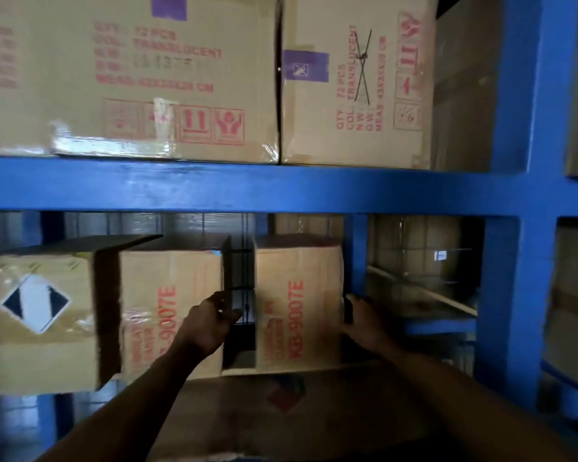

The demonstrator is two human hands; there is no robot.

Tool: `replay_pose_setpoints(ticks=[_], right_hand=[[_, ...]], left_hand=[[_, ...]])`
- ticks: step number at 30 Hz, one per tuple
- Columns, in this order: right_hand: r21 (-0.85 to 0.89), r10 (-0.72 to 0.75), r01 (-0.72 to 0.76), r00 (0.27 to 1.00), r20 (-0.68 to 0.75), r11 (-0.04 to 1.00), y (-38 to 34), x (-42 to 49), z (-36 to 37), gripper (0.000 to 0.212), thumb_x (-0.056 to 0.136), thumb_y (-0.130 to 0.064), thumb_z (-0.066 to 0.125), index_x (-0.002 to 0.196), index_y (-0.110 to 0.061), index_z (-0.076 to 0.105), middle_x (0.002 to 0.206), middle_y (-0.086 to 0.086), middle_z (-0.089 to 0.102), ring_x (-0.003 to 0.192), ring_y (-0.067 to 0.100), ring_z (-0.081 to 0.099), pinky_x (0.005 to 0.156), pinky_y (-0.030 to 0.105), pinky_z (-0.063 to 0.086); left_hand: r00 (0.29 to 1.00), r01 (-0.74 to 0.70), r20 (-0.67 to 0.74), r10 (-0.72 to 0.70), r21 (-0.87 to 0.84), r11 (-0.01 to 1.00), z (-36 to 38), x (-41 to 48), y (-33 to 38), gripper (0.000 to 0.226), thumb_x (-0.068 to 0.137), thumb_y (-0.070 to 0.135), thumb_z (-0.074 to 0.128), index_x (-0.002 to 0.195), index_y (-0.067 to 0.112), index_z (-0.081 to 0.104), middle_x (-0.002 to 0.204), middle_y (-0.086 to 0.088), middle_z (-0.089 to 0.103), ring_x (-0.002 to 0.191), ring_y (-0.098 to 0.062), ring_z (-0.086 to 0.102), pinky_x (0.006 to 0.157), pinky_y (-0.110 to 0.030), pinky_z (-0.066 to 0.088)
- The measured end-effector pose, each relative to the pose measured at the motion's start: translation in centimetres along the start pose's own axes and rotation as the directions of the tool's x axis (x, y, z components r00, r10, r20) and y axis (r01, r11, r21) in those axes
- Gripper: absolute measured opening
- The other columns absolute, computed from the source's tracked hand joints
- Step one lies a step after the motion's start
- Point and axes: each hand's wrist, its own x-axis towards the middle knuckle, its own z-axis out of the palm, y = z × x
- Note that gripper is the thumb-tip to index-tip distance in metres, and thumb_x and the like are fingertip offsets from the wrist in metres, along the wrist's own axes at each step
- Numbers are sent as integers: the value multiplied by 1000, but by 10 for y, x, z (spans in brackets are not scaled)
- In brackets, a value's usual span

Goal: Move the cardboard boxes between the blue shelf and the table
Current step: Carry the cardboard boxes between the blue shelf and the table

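On the lower level of the blue shelf (281,188), a small cardboard box marked KB-900TE (297,315) stands upright on a larger flat box (281,418). My right hand (362,323) grips that small box's right front edge, thumb on the corner. My left hand (211,323) reaches into the dark gap on the box's left, fingers loosely bent, holding nothing; whether it touches the box is unclear. A second KB-900TE box (167,311) stands just left of the gap.
A box with a black-and-white diamond label (40,321) juts forward at the left. Two big boxes (131,78) (357,85) fill the upper level. A blue upright (511,295) stands at the right, with a dim wire-backed bay (421,278) beside it.
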Motion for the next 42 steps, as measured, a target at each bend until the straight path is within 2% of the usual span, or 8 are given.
replay_pose_setpoints(ticks=[9,12,15,20,24,32,36,42], right_hand=[[152,55,-41,994,-94,988,-2,61,-7,79,97,-39,57,157,-14,12,160,10,27,145,29,29,114,37,27],[289,22,15,992,-126,957,-12,82,-16,78,93,-34,66,155,-18,21,153,7,39,140,27,39,110,35,35],[357,-5,33,997,-78,933,-22,102,-20,72,92,-21,68,152,-16,29,143,4,48,132,22,45,98,21,36],[391,11,35,993,-116,920,-27,122,-12,67,85,-17,76,144,-15,44,135,9,58,125,27,54,103,33,45],[414,16,46,989,-145,909,-17,120,-10,76,82,-15,79,147,-14,39,135,8,57,124,24,53,96,23,42],[436,-36,127,977,-211,891,-17,76,-16,79,81,-17,79,149,-13,39,138,8,57,125,24,54,97,23,42],[501,-35,161,967,-252,850,-12,37,-21,81,75,-11,83,146,-13,44,129,6,63,118,22,60,94,24,46],[569,-58,170,976,-210,805,2,-29,-17,65,74,-43,81,131,-28,57,115,-9,69,105,10,65,88,39,57]], left_hand=[[997,-72,9,78,-296,952,40,88,20,62,82,44,73,135,32,43,118,5,64,105,-21,63,94,-39,48],[994,-79,42,104,-401,913,46,118,5,76,67,62,79,131,57,39,120,1,67,108,-22,65,98,-50,51],[991,-99,42,124,-381,919,46,133,10,75,81,51,72,144,45,32,124,6,65,110,-20,63,95,-43,52],[980,-144,60,188,-435,889,58,143,17,81,89,29,70,152,39,19,118,17,56,108,-4,53,65,-2,43],[981,-152,48,189,-417,896,57,138,20,88,88,34,71,154,39,14,119,17,53,112,-5,50,89,-18,40],[990,-122,7,138,-430,894,41,89,27,91,69,61,74,146,51,28,121,9,68,110,-14,65,97,-43,53],[994,-105,-62,88,-395,913,33,38,45,84,82,36,77,151,39,28,118,11,63,104,-8,62,78,-11,49],[990,-109,-128,62,-401,910,23,-41,62,83,80,35,79,148,35,31,111,23,59,97,1,60,74,-7,47]])
